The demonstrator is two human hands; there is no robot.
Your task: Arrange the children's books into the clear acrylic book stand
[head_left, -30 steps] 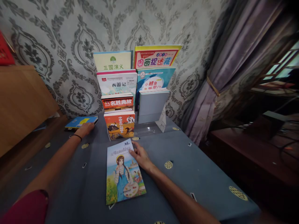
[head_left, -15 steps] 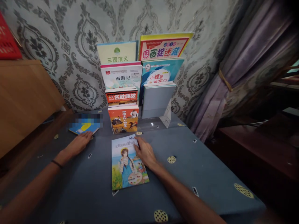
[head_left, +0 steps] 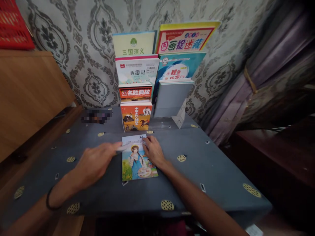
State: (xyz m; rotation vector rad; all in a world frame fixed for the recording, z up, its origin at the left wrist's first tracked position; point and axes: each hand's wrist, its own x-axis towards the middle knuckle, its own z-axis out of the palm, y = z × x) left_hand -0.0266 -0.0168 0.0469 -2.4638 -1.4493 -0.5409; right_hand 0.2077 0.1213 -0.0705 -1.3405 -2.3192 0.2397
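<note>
A thin paperback book [head_left: 139,164] with a girl in a straw hat and blue overalls on its cover lies face up on the table. My right hand [head_left: 155,150] is at its upper right edge, fingers bent and pressed on the cover and edge. Just left of it, my left hand [head_left: 95,162] is closed on a second thin book [head_left: 120,147], tilted so that mostly its edge shows, blurred by motion. Behind both stands a clear tiered display rack [head_left: 180,118] with children's books, among them an orange book [head_left: 136,116] at the front left.
A dark, pixelated item [head_left: 97,116] lies at the table's back left. The blue tablecloth [head_left: 182,183] has a fruit print. A wooden cabinet [head_left: 31,95] with a red basket [head_left: 14,26] borders the left; a tied purple curtain [head_left: 228,98] hangs at the right.
My left hand has taken the blue book from the back left and brought it right, beside the girl-cover book. A dark item now shows there. My right hand stays on the girl-cover book.
</note>
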